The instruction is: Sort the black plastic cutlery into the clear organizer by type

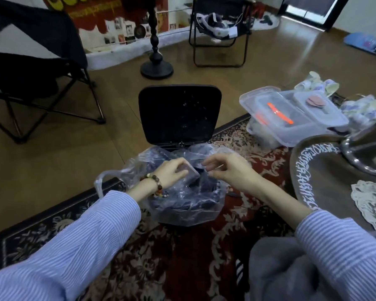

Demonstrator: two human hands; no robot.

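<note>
- Two hands over a clear plastic bag (182,205) on the patterned rug (152,253), frame centre.
- Left hand (172,173), bead bracelet (157,185) on wrist, fingers curled round a small pale flat object (191,171), partly see-through; can't tell what it is.
- Right hand (228,171) at 3 o'clock of left hand, well close; fingers bent, tips drawn together pinching bag film at its top edge.
- Black plastic cutlery (195,203) shows as dark mass inside the bag, types not readable through film.
- Black case, lid (179,114) standing open upright, at 12 o'clock of bag, touching it.
- Clear organizer (291,118) at 2 o'clock of the bag on rug edge, apart from hands; orange pieces (280,112) visible in it, a smaller clear lid lies on top.
- Round dark tray surface (326,170) with white script at 3 o'clock, metal bowl (369,148) on it.
- Two black folding chairs at 10 and 12 o'clock on wood floor.
</note>
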